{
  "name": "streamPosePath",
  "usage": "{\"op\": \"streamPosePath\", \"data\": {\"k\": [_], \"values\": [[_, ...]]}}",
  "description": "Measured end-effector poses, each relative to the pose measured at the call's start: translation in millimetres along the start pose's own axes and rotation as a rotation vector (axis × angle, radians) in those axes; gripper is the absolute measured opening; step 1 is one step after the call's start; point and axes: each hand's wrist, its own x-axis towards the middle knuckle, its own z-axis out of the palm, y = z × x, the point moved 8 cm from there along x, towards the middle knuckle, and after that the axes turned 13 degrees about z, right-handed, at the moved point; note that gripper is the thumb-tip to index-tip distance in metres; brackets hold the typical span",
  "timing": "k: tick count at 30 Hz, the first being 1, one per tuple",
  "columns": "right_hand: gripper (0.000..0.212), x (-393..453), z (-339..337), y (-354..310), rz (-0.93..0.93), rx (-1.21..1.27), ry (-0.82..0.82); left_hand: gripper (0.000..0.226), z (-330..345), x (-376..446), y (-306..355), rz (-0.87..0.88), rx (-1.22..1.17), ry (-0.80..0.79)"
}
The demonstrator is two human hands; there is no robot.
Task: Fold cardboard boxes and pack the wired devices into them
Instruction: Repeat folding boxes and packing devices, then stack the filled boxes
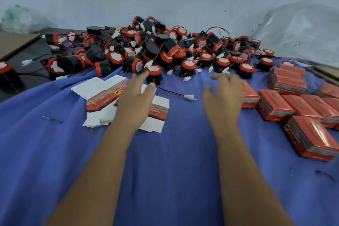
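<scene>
A big heap of black-and-red wired devices [165, 49] lies along the wall at the back of the blue cloth. One device [154, 75] stands apart at the front, its wire and white plug [189, 96] trailing right. My left hand [136, 100] hovers over a pile of flat unfolded boxes [102, 93], fingers stretched toward that device, holding nothing. My right hand [224, 95] is spread above the cloth, empty, just left of a closed red box [250, 96].
Several folded red boxes [302, 108] are stacked and spread at the right. Clear plastic bags [302, 29] sit against the wall at right and far left. Brown cardboard [12, 44] lies at the left edge. A small dark scrap [52, 119] rests on the blue cloth [174, 152].
</scene>
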Motion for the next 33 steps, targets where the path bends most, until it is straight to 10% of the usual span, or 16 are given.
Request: {"op": "streamPosePath", "data": {"k": [3,7,12,16,23,33], "values": [[0.020,-40.2,44.7,-31.9,-0.078,0.181,-0.559,0.036,-27.4,1.5,-1.1,0.008,-0.342,0.289],[0.090,-71.8,82.0,-31.5,-0.323,-0.269,-0.926,0.034,-47.9,-1.7,-16.5,-0.069,-0.265,0.393],[0.059,-60.5,74.7,-27.5,-0.236,-0.050,-0.900,0.041,-7.3,1.9,-13.0,-0.004,0.013,-0.001],[0.012,-47.2,60.3,-28.7,-0.157,0.174,-0.754,0.040,0.0,2.8,-14.5,0.022,0.027,0.021],[0.025,-35.8,47.0,-31.9,-0.263,-0.062,-0.428,0.046,-2.4,5.2,-16.7,-0.035,-0.207,0.173],[0.027,-33.9,26.0,-34.7,-0.147,0.372,-0.230,0.039,19.0,-10.7,16.7,0.092,-0.301,0.144]]}}
